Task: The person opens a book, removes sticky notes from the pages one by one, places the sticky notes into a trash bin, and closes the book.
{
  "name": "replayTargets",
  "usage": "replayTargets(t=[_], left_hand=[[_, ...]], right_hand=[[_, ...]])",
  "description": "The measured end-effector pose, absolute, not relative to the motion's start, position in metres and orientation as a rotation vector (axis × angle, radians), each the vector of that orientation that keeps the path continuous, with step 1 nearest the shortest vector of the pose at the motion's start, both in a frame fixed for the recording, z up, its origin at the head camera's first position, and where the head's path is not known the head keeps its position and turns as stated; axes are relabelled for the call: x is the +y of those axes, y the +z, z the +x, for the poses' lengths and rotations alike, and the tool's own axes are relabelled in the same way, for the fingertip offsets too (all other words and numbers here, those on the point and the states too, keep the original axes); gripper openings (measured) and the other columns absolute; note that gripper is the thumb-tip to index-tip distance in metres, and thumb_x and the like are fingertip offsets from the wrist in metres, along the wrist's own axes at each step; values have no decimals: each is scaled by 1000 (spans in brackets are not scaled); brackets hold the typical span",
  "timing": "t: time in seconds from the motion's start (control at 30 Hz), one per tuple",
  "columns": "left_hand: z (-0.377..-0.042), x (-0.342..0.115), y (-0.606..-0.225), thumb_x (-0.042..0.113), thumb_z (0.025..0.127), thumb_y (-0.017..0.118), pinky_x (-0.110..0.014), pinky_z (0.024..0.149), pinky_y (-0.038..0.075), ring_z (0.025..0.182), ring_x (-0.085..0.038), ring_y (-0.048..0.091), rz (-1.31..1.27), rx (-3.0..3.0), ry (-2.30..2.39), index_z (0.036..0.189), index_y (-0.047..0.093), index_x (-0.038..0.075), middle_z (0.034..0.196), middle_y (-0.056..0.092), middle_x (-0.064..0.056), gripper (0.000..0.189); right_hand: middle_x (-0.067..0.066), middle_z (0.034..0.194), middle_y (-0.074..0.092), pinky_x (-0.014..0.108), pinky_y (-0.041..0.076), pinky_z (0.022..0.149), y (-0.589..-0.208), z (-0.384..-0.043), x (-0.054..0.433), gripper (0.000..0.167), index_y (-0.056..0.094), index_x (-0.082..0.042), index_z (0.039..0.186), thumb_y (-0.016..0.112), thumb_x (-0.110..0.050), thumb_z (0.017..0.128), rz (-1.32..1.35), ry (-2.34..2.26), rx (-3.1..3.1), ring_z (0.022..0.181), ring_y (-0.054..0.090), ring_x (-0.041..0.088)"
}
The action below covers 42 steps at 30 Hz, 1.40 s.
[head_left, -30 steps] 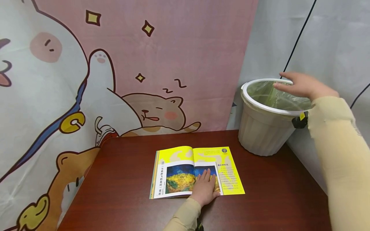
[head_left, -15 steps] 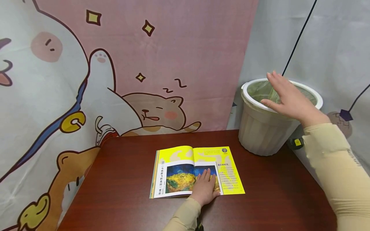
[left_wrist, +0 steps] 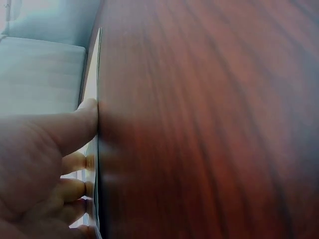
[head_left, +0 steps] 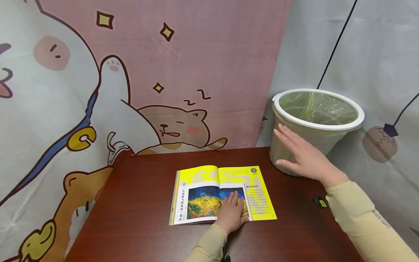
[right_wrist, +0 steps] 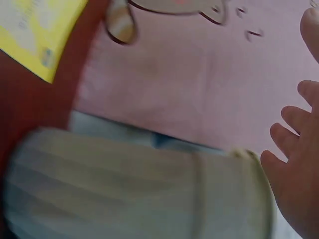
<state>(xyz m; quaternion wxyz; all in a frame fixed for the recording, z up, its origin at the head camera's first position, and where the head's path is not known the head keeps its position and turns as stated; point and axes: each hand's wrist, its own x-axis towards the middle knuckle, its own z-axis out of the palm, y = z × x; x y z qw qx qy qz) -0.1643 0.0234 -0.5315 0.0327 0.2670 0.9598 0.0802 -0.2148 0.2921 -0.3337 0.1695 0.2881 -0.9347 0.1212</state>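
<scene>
An open magazine (head_left: 265, 196) with yellow pages and a landscape painting across its middle lies on the dark red-brown table. My left hand (head_left: 230, 214) rests on its right page with the fingers spread over the painting. In the left wrist view, the thumb and fingertips of the left hand (left_wrist: 40, 159) press on the thin magazine edge (left_wrist: 98, 74). My right hand (head_left: 302, 156) is in the air in front of the bin, fingers straight and thumb apart, holding nothing. In the right wrist view, the right hand (right_wrist: 299, 159) shows at the right edge beside the bin.
A pale ribbed bin (head_left: 281, 149) with a white rim and a thin greenish liner stands at the table's back right corner. A cartoon-printed pink cloth (head_left: 212, 54) hangs behind the table (head_left: 140, 203). Grey-white cloth (head_left: 386, 54) hangs on the right.
My right hand has moved from over the bin's mouth down and to the left, to in front of the bin. My left hand and the magazine stay in place.
</scene>
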Motion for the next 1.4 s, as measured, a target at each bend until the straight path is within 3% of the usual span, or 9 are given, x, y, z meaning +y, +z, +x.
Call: replayTargets(t=[0.1,0.27,0.57,0.87,1.13,1.4], left_hand=[[-164,23,-530,50,93,63,-45,114,30,144,-29,33,821,2958,251,147,49,10,155,38,-16,68],[-165,23,-532,50,93,63,-45,114,30,144,-29,32,807,2951,265,147,49,11,155,38,-15,69],[-166,24,-535,53,93,61,-45,114,30,144,-28,32,803,2950,243,147,49,12,155,37,-15,69],[-166,24,-537,55,93,60,-44,114,29,145,-28,31,804,2951,234,148,48,12,156,36,-14,70],[-165,25,-533,53,94,60,-44,114,29,145,-27,30,789,2941,224,149,48,13,157,35,-13,69],[-165,25,-532,52,93,62,-44,114,30,145,-27,31,802,2949,231,148,49,12,156,37,-14,69]], right_hand=[[10,164,19,55,32,110,-362,-211,285,95,22,-15,159,75,-43,86,795,394,-2756,149,18,29],[16,163,19,59,28,111,-414,-208,279,93,22,-9,159,65,-56,90,724,538,-2941,148,19,37],[26,159,22,64,26,109,-477,-200,270,96,28,2,154,68,-53,87,533,736,-3184,144,22,46],[33,152,31,62,28,109,-506,-197,254,94,31,12,149,72,-46,87,273,759,-3288,137,33,49],[33,151,33,59,30,110,-519,-192,240,90,39,13,145,78,-40,83,307,620,-3266,138,33,48],[35,142,42,58,37,104,-524,-190,229,82,47,17,136,80,-35,83,289,431,-3203,129,42,49]])
